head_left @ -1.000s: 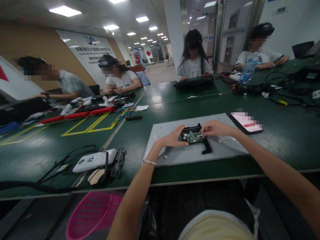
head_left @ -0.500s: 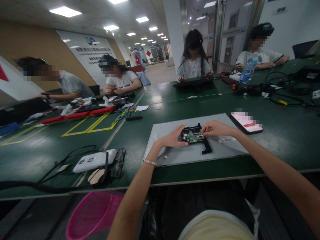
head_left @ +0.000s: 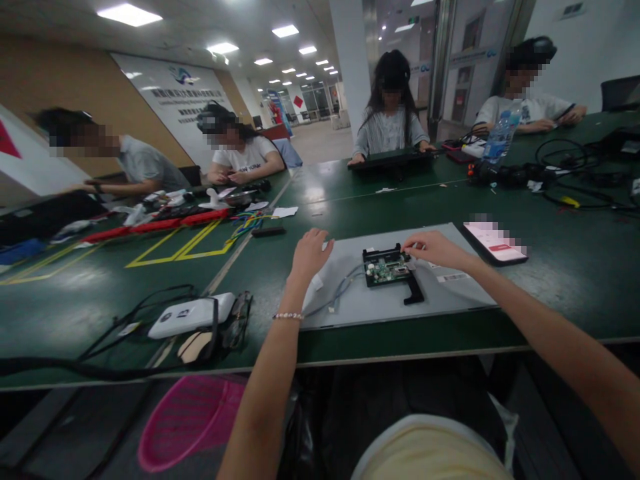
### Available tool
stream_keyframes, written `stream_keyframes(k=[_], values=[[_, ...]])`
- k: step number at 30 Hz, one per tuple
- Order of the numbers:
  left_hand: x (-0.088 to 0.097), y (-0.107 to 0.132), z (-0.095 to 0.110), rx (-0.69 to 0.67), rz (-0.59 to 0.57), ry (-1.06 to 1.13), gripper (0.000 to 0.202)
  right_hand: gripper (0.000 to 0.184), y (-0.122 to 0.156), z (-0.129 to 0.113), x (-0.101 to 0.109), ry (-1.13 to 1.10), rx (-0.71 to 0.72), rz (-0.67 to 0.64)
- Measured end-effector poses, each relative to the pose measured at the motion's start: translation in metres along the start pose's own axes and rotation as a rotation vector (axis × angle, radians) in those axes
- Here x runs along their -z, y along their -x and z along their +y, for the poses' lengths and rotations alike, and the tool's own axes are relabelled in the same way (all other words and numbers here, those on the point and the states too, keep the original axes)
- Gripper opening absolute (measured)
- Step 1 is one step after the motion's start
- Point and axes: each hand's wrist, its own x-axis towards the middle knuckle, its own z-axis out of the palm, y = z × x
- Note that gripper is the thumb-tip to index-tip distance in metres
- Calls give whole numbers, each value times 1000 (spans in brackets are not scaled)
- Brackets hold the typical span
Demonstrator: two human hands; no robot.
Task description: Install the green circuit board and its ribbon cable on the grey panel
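Note:
A flat grey panel (head_left: 345, 310) lies before me on the green table. On it sits a green circuit board (head_left: 387, 269) in a black plastic bracket (head_left: 414, 291), with a thin grey cable (head_left: 345, 285) running off to the left. My right hand (head_left: 431, 247) is at the bracket's upper right corner, thumb and fingertips pinched together; whatever is between them is too small to make out. Over the panel's left edge, apart from the board, my left hand (head_left: 311, 253) is raised with thumb and fingers apart, holding nothing. White material (head_left: 314, 285) shows beside its wrist.
Right of the panel lies a phone (head_left: 495, 241) with a lit screen. A white device (head_left: 193, 316), glasses (head_left: 237, 320) and black cables are on the left. Below the table edge stands a pink basket (head_left: 185, 420). Several people sit around the table; a water bottle (head_left: 497, 140) stands far right.
My left hand has let go of the bracket's left side and moved left and up, uncovering the board and cable. My right hand stays near the bracket's upper right, slightly higher.

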Motion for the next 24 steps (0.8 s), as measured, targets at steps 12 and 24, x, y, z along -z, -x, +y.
stream_keyframes(k=[12, 24], values=[[-4, 2, -21, -41, -408, 133, 38, 25, 1, -10, -3, -84, -5, 17], [36, 21, -48, -11, -805, 719, 48, 23, 2, -14, -8, -48, 27, 9]])
